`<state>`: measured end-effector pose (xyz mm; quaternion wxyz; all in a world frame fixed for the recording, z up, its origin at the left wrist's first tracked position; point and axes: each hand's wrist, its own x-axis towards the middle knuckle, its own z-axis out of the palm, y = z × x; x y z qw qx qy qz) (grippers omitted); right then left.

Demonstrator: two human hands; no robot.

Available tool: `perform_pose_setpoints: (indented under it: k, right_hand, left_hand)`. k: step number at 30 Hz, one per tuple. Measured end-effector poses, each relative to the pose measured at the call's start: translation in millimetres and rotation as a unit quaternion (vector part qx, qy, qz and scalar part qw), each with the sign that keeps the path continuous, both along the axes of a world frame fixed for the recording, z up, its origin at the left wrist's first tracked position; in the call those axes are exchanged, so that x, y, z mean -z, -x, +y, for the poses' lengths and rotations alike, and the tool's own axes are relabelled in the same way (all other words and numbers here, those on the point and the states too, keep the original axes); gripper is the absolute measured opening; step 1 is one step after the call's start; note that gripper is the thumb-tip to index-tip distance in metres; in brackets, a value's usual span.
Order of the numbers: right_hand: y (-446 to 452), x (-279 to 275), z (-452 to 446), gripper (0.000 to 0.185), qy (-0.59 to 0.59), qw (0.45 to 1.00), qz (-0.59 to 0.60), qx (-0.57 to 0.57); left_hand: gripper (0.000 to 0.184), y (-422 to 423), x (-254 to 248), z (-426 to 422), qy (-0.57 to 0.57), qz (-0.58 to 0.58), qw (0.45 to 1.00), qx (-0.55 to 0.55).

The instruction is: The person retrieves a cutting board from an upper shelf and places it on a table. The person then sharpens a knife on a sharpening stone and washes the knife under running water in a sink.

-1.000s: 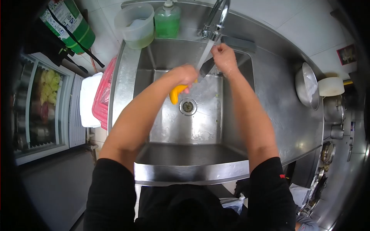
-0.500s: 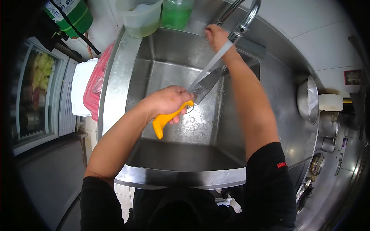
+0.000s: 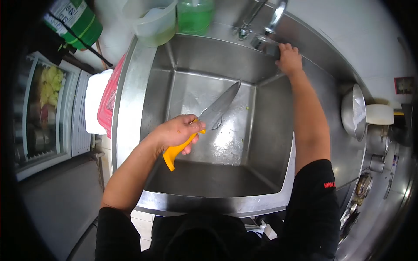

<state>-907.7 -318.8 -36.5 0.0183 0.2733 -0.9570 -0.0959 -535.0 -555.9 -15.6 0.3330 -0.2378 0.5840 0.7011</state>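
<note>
My left hand [image 3: 180, 132] is wrapped around the yellow handle [image 3: 174, 152] of a kitchen knife. The knife's wide blade [image 3: 221, 104] looks wet and points up and to the right over the sink basin [image 3: 204, 174]. At the back right rim, my right hand [image 3: 290, 60] has its fingers curled over the right end of a grey rectangular block [image 3: 272, 50]. Its palm side and part of the block are hidden. Behind the block stands the chrome faucet [image 3: 276, 18], with no water seen running from it.
A cloudy plastic tub [image 3: 156, 32] and a container of green liquid [image 3: 194, 19] stand at the back left. A metal bowl [image 3: 352, 113] leans on the right counter. Left of the sink are a red plastic bag [image 3: 106, 108] and a glass-doored fridge [image 3: 48, 113].
The water stream from the faucet has stopped. My right hand has moved right from behind the faucet to the grey block. The knife has come slightly left and toward me.
</note>
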Motion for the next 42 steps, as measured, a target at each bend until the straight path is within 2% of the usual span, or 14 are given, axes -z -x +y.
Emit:
perform_pose_setpoints:
  k: [3, 4, 6, 7, 11, 15, 20, 25, 28, 31, 34, 37, 39, 42]
  right_hand:
    - [-20, -5, 12, 0.057, -0.031, 0.999, 0.015, 0.018]
    - [-27, -10, 23, 0.056, 0.033, 0.998, -0.008, 0.046]
    - [-42, -22, 48, 0.056, 0.156, 0.982, -0.051, 0.096]
    - [-55, -32, 62, 0.056, 0.178, 0.977, -0.039, 0.113]
    - [-122, -64, 140, 0.063, 0.204, 0.949, -0.046, 0.236]
    - [-194, -41, 199, 0.07, 0.144, 0.919, -0.084, 0.356]
    - [-235, -19, 222, 0.079, 0.159, 0.883, -0.091, 0.433]
    - [-264, -11, 242, 0.088, 0.3, 0.889, -0.049, 0.342]
    - [-318, -23, 271, 0.089, 0.282, 0.883, -0.052, 0.371]
    - [-361, -9, 285, 0.081, 0.404, 0.825, -0.115, 0.378]
    - [-363, 16, 282, 0.07, 0.464, 0.811, -0.067, 0.35]
    - [-364, 24, 281, 0.058, 0.495, 0.807, -0.023, 0.321]
    - [-365, 19, 282, 0.056, 0.511, 0.798, -0.031, 0.318]
    - [-364, 22, 284, 0.057, 0.522, 0.795, -0.02, 0.309]
  left_hand:
    - [0.03, 1, 5, 5, 0.129, 0.022, 0.988, 0.08]
    - [0.028, -3, 14, 7, 0.277, 0.09, 0.948, 0.129]
    - [0.026, -14, 31, 10, 0.537, 0.22, 0.787, 0.209]
    - [0.025, -13, 29, 8, 0.521, 0.184, 0.811, 0.191]
    - [0.033, -10, 39, 18, 0.487, 0.273, 0.82, 0.124]
    - [0.047, 21, 31, 63, 0.313, 0.214, 0.921, 0.086]
    - [0.054, 41, 11, 123, 0.294, 0.275, 0.909, 0.11]
    - [0.055, 46, -1, 166, 0.247, 0.262, 0.919, 0.157]
    - [0.053, 50, 16, 189, 0.321, 0.342, 0.852, 0.231]
    - [0.053, 41, 26, 216, 0.38, 0.382, 0.785, 0.307]
    - [0.055, 31, 21, 240, 0.397, 0.346, 0.758, 0.385]
    - [0.055, 78, 31, 269, 0.43, 0.373, 0.731, 0.376]
    - [0.053, 127, 2, 304, 0.453, 0.315, 0.76, 0.344]
    - [0.053, 160, 18, 332, 0.488, 0.379, 0.729, 0.294]
